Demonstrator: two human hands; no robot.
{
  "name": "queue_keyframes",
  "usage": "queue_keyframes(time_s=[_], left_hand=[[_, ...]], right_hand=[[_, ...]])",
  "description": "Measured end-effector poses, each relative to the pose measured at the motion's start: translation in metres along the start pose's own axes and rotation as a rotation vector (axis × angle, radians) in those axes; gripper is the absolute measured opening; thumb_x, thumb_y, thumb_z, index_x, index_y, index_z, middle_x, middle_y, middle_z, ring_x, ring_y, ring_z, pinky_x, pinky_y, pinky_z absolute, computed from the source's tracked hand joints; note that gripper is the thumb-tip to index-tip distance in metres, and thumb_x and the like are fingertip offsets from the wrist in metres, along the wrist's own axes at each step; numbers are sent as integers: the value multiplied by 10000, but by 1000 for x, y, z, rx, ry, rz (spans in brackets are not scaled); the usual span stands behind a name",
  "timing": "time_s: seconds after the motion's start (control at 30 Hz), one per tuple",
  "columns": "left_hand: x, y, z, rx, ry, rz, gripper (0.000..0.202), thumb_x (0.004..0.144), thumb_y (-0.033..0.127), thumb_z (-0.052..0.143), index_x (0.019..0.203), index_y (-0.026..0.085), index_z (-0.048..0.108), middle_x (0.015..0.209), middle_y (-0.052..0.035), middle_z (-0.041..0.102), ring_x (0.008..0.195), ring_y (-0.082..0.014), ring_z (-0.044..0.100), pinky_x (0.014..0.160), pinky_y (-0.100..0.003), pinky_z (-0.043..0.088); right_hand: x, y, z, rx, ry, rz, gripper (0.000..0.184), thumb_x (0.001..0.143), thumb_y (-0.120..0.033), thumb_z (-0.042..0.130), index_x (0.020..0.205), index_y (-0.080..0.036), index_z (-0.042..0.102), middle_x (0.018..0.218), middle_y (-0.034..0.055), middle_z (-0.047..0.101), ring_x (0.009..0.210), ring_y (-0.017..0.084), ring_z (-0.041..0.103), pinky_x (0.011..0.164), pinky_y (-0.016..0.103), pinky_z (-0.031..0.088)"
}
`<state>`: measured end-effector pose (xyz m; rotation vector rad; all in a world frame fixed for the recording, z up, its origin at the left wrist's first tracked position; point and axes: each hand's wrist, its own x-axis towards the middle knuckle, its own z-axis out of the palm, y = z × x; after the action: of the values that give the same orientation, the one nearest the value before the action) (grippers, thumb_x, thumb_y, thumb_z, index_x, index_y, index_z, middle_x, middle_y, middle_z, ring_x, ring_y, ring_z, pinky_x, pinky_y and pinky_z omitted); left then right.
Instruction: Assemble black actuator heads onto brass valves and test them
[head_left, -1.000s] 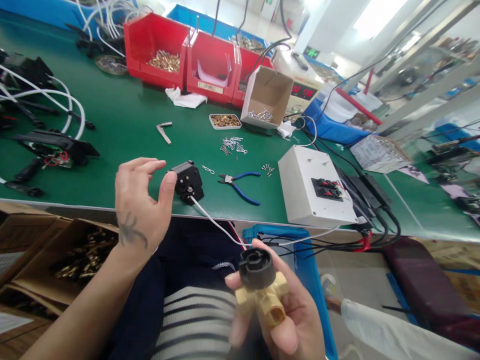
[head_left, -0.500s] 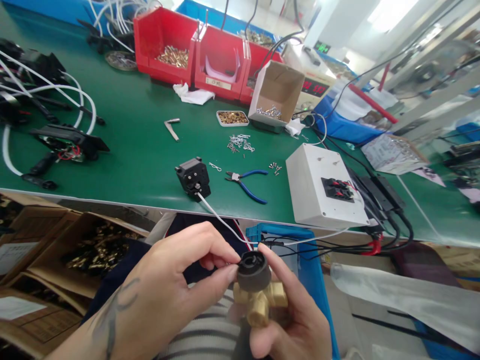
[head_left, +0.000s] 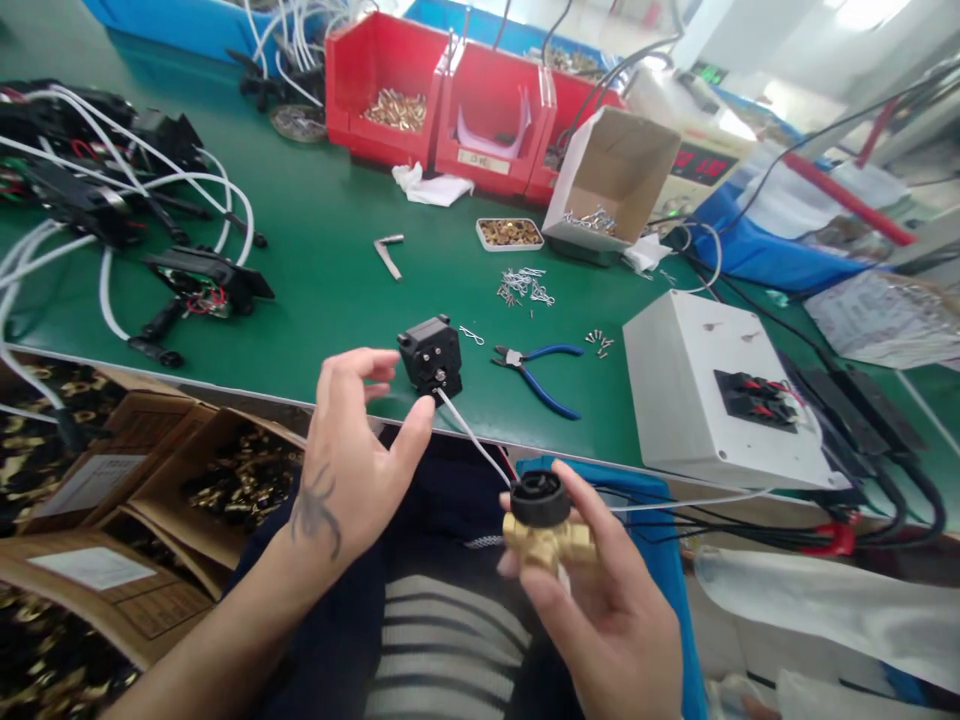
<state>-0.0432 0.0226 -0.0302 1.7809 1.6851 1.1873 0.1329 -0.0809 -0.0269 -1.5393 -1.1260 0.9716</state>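
Observation:
My right hand (head_left: 600, 610) is closed around a brass valve body (head_left: 547, 542) with a round black cap (head_left: 538, 498) on top, held over my lap. My left hand (head_left: 352, 455) is raised at the table's near edge, fingers apart and holding nothing. Its thumb tip is just below a small black motor block (head_left: 430, 355) that sits on the green table (head_left: 315, 260). A white wire (head_left: 472, 435) runs from the block toward the white box.
Blue-handled pliers (head_left: 540, 370), loose clips (head_left: 525, 287) and small screws (head_left: 598, 342) lie beyond the block. A white box (head_left: 720, 400) with red and black terminals stands at the right. Red bins (head_left: 450, 90) line the back. Cardboard boxes of brass parts (head_left: 240, 480) sit low left. Black parts with white cables (head_left: 112, 200) lie far left.
My left hand has left the black cap and moved up to the table edge beside the motor block, fingers spreading. The right hand keeps holding the valve. The view has shifted left.

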Motion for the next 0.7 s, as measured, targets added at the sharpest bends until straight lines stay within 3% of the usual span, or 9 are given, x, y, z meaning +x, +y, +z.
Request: queue_keyframes(time_s=[0.07,0.13,0.27,0.4,0.5,0.63,0.7], left_hand=[[11,-16,16,11,-5,-36,790,816,470,738,1428,116,386,1390,-208,518,1251,-317,588,1067,-471,489],[19,-25,32,51,-49,-62,939,771,529,770,1486,123,317,1425,-220,521,1290,-356,573,1075,-498,481],[24,-25,47,59,-37,10,658,864,340,655,1436,143,396,1318,-157,625,1164,-292,644,1015,-431,517],[16,-8,28,57,-63,234,652,854,240,627,1464,172,408,1155,-103,644,1043,-259,625,955,-414,523],[7,10,7,103,-76,302,656,814,188,637,1446,217,465,1107,-91,610,998,-260,599,897,-408,533],[-4,31,-7,131,-122,360,651,816,196,636,1449,246,491,1035,-96,612,921,-275,576,794,-418,560],[-9,39,-9,92,-145,375,662,844,208,619,1481,276,452,1054,-99,635,952,-290,587,800,-433,576]], right_hand=[[24,11,4,-216,69,-104,554,868,-384,741,1394,-295,591,1276,69,707,1080,231,709,945,363,584],[51,21,9,-370,75,-218,538,895,-348,699,1409,-262,568,1267,82,705,1044,216,710,935,356,581],[95,28,18,-584,3,-335,496,925,-319,646,1399,-201,560,1097,93,730,876,209,685,874,389,584],[106,22,19,-618,40,-364,495,938,-394,629,1382,-187,560,1102,107,680,797,192,626,792,385,582],[90,7,18,-487,140,-373,499,922,-460,653,1362,-236,581,1259,117,633,903,199,626,870,396,561],[57,-18,23,46,-108,-149,589,928,-573,607,1463,-358,485,1341,65,636,1086,225,650,913,375,565],[46,-25,26,227,-204,1,626,907,-615,611,1462,-351,490,1311,66,665,1109,241,668,867,358,590]])
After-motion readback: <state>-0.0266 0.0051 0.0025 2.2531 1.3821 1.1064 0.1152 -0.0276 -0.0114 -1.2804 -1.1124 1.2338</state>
